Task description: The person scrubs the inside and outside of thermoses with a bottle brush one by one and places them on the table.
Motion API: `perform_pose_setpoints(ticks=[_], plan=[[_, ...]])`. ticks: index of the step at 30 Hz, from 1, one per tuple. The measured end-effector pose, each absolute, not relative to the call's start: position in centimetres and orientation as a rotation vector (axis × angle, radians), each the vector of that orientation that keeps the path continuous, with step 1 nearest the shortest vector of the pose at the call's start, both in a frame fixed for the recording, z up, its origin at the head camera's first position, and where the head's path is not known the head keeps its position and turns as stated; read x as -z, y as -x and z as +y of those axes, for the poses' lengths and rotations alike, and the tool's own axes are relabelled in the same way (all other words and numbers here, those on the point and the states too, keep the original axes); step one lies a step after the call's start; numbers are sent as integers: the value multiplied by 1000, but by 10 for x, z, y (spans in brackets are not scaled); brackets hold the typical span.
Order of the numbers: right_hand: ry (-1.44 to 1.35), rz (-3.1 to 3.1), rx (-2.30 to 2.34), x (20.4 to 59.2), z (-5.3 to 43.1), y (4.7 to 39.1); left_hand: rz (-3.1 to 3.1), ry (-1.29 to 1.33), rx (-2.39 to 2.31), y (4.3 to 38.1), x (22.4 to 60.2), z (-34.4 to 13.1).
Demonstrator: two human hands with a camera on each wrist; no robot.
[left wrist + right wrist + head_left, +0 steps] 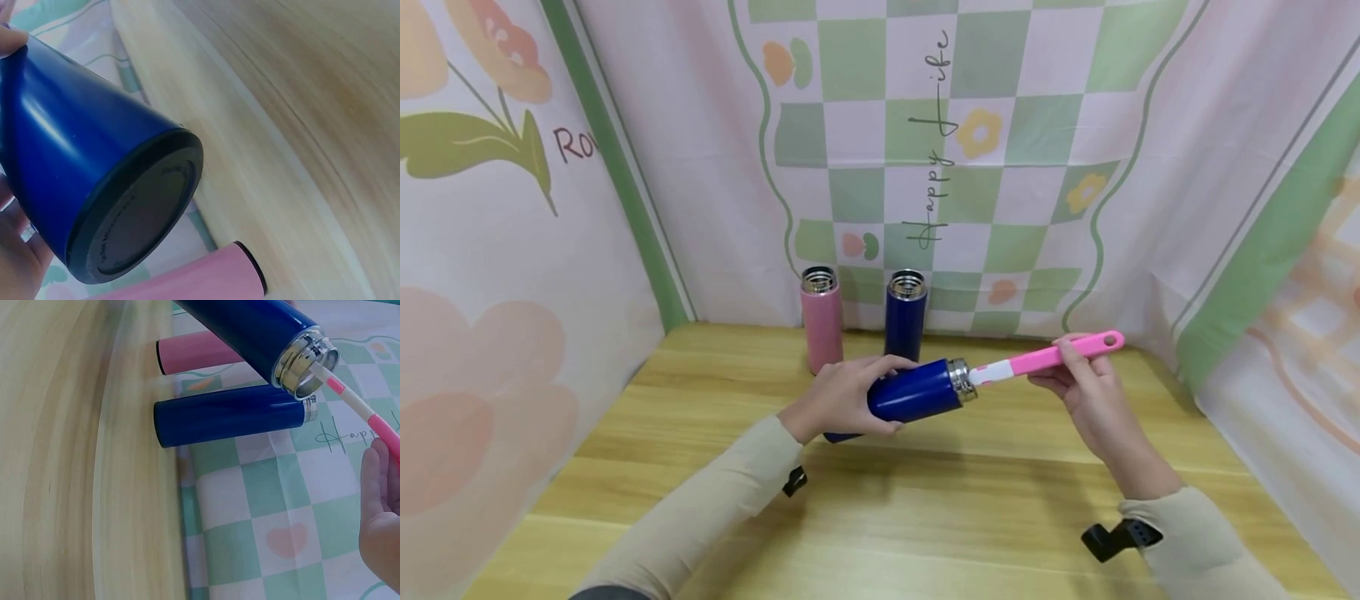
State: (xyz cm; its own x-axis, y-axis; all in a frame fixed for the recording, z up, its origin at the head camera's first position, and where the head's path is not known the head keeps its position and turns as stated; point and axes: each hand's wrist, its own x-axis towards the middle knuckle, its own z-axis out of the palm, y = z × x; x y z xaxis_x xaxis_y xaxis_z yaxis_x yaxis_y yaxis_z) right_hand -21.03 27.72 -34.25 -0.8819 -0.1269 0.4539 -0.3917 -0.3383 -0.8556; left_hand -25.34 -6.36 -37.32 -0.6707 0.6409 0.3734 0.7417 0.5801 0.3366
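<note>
My left hand (850, 397) grips a blue vacuum flask (917, 393) round its body. It is tilted above the table, its steel mouth (306, 362) turned to the right and its dark base (140, 206) to the left. Between the thumb and fingers of my right hand (1093, 400) is the pink handle of a bottle brush (1060, 354). The brush's white shaft (353, 400) runs into the flask's mouth, and its head is hidden inside.
Behind the hands, a lidless pink flask (823, 325) and a second lidless blue flask (906, 317) stand upright on the wooden table (925, 517). A checkered curtain (1037, 192) hangs along the table's back edge. More printed cloth (497, 333) hangs at the left.
</note>
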Motion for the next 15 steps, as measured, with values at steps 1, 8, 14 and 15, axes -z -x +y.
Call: perform_pose_setpoints(ticks=[1,8,14,15], plan=[[-676,-1699,-2338,342,278,210,-2605,1153,695,253,373,-64],[-643,-1696,-2337,336,282,211,-2641,1150,685,252,369,-66],[-654,-1681,-2343,333,287,211,-2658,1165,672,253,369,-69],[-654,-1679,-2346,333,287,210,-2660,1168,672,253,369,-70]])
